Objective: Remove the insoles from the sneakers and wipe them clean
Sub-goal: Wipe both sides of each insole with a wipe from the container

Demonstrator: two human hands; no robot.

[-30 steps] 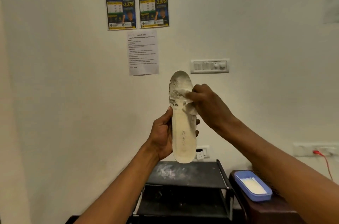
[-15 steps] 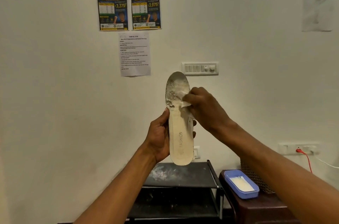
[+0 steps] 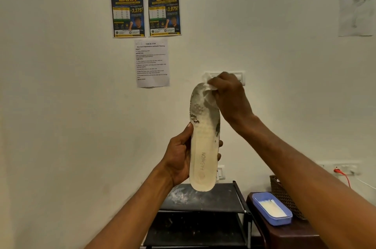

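insole (image 3: 203, 147): held up before the wall, above the rack (image 3: 203, 197); long axis upright, toe up, heel down | left hand (image 3: 180, 159): clasping heel half from the left | right hand (image 3: 230, 96): pinching wipe (image 3: 207, 83), pressed at toe tip, upper right | grey dirt across forefoot | next stroke probably downward, along the length

One insole (image 3: 203, 142), one wipe (image 3: 208, 83), two hands, two posters, one blue tray (image 3: 271, 208), one rack (image 3: 203, 202)
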